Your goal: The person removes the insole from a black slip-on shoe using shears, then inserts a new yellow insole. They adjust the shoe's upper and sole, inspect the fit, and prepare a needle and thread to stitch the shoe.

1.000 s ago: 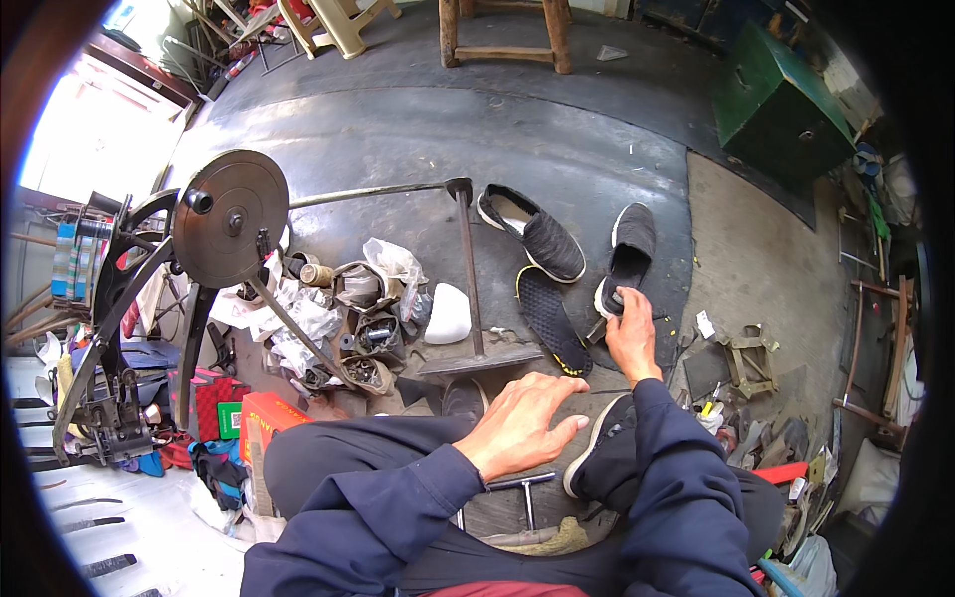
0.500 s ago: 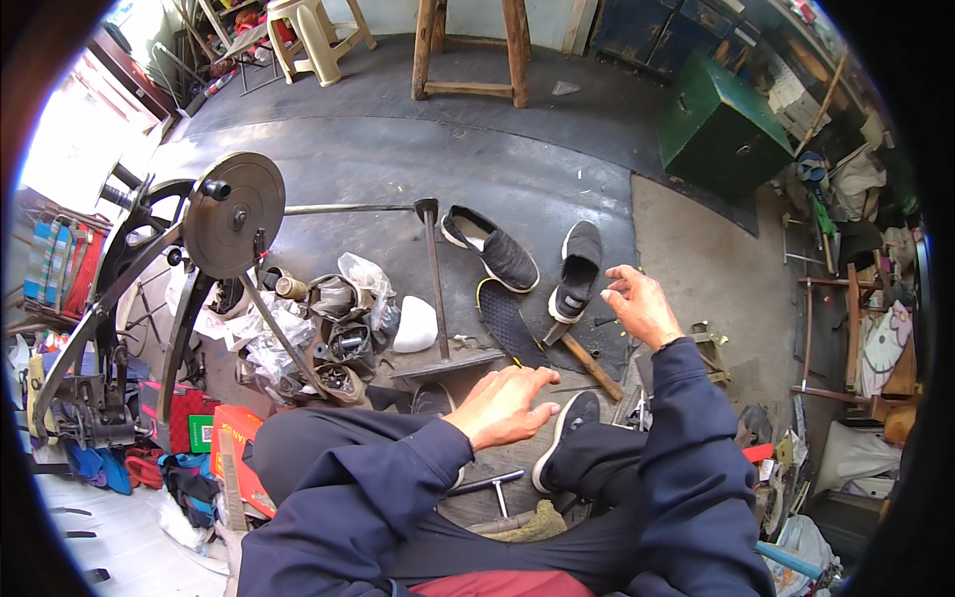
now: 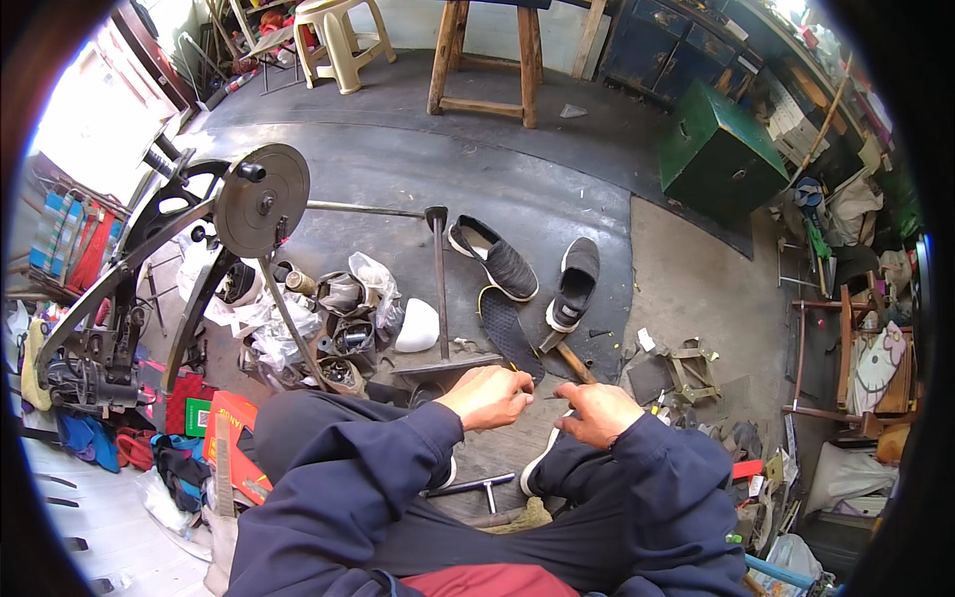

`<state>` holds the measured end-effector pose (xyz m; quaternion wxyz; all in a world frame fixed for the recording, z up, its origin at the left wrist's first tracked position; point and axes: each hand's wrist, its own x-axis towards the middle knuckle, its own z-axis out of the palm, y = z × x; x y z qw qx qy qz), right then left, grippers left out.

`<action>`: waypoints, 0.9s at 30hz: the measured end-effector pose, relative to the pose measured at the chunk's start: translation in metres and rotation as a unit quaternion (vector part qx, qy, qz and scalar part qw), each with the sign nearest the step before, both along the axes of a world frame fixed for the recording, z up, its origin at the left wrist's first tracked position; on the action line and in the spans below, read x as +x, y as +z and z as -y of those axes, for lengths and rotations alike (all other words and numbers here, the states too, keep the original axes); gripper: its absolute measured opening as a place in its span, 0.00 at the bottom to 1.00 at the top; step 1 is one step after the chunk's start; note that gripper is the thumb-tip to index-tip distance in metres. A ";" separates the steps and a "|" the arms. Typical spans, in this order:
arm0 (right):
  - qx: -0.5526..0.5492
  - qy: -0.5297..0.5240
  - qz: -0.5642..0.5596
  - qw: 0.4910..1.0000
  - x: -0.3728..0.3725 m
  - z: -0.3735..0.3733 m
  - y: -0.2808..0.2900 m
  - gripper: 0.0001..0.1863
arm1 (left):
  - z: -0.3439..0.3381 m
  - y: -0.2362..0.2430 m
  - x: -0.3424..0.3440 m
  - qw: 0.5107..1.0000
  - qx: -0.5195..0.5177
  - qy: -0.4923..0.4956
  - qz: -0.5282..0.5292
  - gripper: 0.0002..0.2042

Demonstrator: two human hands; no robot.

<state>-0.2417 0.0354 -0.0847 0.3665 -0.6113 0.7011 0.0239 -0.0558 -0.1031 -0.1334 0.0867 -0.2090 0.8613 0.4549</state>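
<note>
My left hand [image 3: 487,398] is held above the floor between my knees, its fingers curled and pinched together. Facing it from the right, my right hand [image 3: 599,414] is closed too, thumb and forefinger toward the left. Whatever either hand pinches is too small to make out. Just beyond them lie a black textured sole [image 3: 507,323] with a yellow edge and a hammer [image 3: 575,365], its wooden handle partly behind my right hand. Two dark grey slip-on shoes with white soles rest farther off: the left shoe [image 3: 505,267] and the right shoe [image 3: 577,279].
At left stands a black hand-cranked machine with a round wheel [image 3: 264,202]. Plastic bags [image 3: 284,333] of parts sit beside a metal stand [image 3: 444,289]. A T-shaped tool [image 3: 487,485] lies between my legs. A green box [image 3: 718,154] and wooden stool [image 3: 484,104] stand farther away.
My right hand has come in from beside the right shoe, down and left toward my left hand, and its fingers have closed. My left hand's fingers have curled in. The view has shifted slightly.
</note>
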 end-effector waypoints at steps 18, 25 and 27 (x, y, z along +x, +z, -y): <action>-0.096 -0.051 0.133 0.985 -0.013 -0.021 0.003 0.27 | 0.092 -0.160 -0.060 0.972 -0.063 0.223 0.046 0.22; -0.091 -0.088 0.200 0.972 -0.015 -0.030 0.008 0.25 | 0.180 -0.194 -0.112 0.939 -0.231 0.252 0.020 0.34; -0.081 -0.096 0.210 0.970 -0.015 -0.031 0.008 0.24 | 0.192 -0.201 -0.126 0.927 -0.264 0.253 0.079 0.37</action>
